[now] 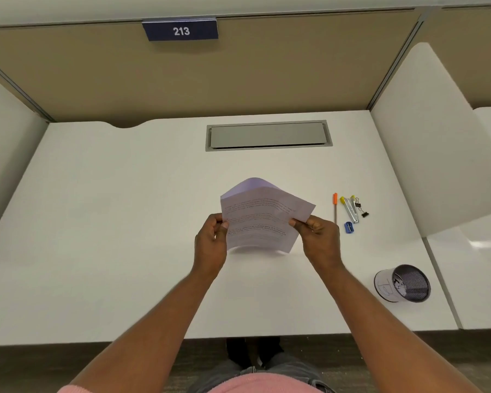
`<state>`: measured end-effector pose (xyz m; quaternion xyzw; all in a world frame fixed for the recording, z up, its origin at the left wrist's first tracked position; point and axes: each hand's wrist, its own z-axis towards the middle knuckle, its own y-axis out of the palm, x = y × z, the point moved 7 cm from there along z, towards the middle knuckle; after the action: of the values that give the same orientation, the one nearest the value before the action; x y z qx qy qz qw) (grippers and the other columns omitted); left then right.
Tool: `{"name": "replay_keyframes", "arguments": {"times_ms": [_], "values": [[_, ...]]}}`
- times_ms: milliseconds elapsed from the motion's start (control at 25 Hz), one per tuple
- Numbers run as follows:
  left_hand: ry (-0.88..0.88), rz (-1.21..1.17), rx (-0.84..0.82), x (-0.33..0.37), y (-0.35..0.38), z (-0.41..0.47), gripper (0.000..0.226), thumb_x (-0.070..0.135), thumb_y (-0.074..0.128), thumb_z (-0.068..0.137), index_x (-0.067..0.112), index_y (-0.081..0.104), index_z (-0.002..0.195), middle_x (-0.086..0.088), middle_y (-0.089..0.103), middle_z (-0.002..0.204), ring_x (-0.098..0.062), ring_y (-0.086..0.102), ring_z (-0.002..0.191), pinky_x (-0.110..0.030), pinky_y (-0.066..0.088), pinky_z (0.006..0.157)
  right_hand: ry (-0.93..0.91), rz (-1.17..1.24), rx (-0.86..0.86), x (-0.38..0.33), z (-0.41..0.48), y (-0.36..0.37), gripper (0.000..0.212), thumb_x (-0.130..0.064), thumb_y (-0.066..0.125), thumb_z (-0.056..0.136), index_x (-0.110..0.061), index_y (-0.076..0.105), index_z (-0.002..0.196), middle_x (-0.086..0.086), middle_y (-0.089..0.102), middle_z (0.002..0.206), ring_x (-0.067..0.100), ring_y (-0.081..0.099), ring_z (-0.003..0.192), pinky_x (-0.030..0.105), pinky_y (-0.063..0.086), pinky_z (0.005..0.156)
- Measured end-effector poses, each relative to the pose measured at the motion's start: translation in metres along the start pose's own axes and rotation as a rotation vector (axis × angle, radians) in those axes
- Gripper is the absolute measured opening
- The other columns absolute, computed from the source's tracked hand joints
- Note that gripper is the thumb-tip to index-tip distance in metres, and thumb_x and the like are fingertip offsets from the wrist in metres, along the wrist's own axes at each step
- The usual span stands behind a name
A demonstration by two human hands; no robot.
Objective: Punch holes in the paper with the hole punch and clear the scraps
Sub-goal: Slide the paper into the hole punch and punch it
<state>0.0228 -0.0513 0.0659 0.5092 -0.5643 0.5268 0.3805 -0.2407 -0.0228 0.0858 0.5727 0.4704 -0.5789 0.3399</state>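
A printed sheet of paper (260,219) is held up above the middle of the white desk (111,222), bent over at its top so a pale back layer shows. My left hand (211,242) pinches its left edge and my right hand (318,234) pinches its right edge. A slim metal tool with yellow ends (350,209), perhaps the hole punch, lies on the desk to the right, well apart from both hands.
Beside the metal tool lie an orange-capped pen (335,207), two black binder clips (362,209) and a blue sharpener (349,227). A mesh cup (403,283) lies tipped at the front right. A grey cable hatch (268,135) sits at the back. Partition walls enclose the desk.
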Motion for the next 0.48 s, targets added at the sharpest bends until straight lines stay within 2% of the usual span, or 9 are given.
{"name": "replay_keyframes", "arguments": {"times_ms": [160, 240, 320, 360, 480], "values": [[0.030, 0.000, -0.056, 0.001, -0.004, -0.001, 0.018, 0.013, 0.049, 0.103, 0.019, 0.065, 0.109, 0.009, 0.074, 0.105, -0.011, 0.068, 0.101, -0.021, 0.053, 0.085, -0.043, -0.034, 0.021, -0.006, -0.010, 0.004, 0.032, -0.009, 0.071, 0.091, -0.039, 0.074, 0.098, -0.028, 0.074, 0.088, -0.006, 0.069, 0.089, 0.014, 0.052, 0.080], [0.033, 0.011, -0.086, -0.005, -0.006, -0.004, 0.018, 0.015, 0.049, 0.103, 0.021, 0.065, 0.109, 0.009, 0.073, 0.104, -0.014, 0.068, 0.101, -0.029, 0.055, 0.086, -0.049, -0.047, 0.042, -0.003, -0.017, 0.007, 0.033, -0.011, 0.072, 0.090, -0.043, 0.075, 0.095, -0.021, 0.077, 0.092, 0.004, 0.072, 0.092, 0.024, 0.056, 0.085], [0.034, 0.064, -0.095, -0.012, -0.007, -0.005, 0.018, 0.016, 0.049, 0.103, 0.024, 0.064, 0.107, 0.006, 0.073, 0.098, -0.020, 0.066, 0.094, -0.037, 0.053, 0.082, -0.013, -0.053, 0.057, 0.008, -0.021, 0.009, 0.023, -0.017, 0.073, 0.087, -0.040, 0.077, 0.093, -0.010, 0.078, 0.094, 0.019, 0.073, 0.093, 0.042, 0.058, 0.090], [0.037, 0.076, -0.087, -0.015, -0.008, -0.006, 0.018, 0.015, 0.048, 0.103, 0.024, 0.064, 0.106, 0.004, 0.072, 0.096, -0.024, 0.065, 0.091, -0.038, 0.052, 0.079, 0.000, -0.047, 0.059, 0.011, -0.022, 0.010, 0.021, -0.019, 0.073, 0.086, -0.038, 0.077, 0.093, -0.008, 0.078, 0.095, 0.025, 0.072, 0.094, 0.046, 0.057, 0.090], [0.074, 0.099, -0.092, -0.015, -0.011, -0.010, 0.017, 0.013, 0.047, 0.103, 0.021, 0.061, 0.108, 0.008, 0.071, 0.095, -0.020, 0.064, 0.091, -0.033, 0.050, 0.077, -0.007, -0.056, 0.084, 0.014, -0.026, 0.012, 0.025, -0.017, 0.074, 0.086, -0.040, 0.076, 0.094, -0.008, 0.078, 0.092, 0.027, 0.071, 0.092, 0.041, 0.057, 0.086]]}}
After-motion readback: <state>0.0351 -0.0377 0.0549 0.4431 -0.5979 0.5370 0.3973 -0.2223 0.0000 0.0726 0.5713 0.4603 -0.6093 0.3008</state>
